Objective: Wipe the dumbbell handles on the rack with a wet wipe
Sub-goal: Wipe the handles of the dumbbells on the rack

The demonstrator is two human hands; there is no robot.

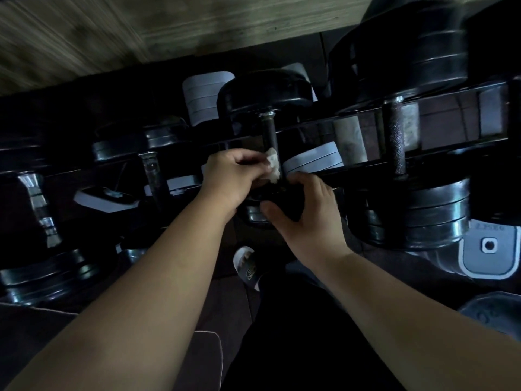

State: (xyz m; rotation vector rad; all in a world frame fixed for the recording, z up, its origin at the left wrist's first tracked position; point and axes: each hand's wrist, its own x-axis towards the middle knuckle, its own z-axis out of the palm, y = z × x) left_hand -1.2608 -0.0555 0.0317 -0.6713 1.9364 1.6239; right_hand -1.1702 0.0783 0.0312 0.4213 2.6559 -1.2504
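Observation:
A black dumbbell (265,94) lies across the dark rack (352,122) in the middle of the view, its thin handle (270,131) running toward me. My left hand (231,176) pinches a crumpled white wet wipe (273,165) against the near part of that handle. My right hand (307,210) grips the dumbbell's near weight head (253,214) from the right, thumb curled under it. The near end of the handle is hidden behind the wipe and my fingers.
A larger dumbbell (406,66) with a knurled handle (396,142) lies to the right, smaller chrome-handled ones (150,170) to the left. Grey plates (203,97) sit below the rack. My shoe (248,266) stands on the dark floor beneath.

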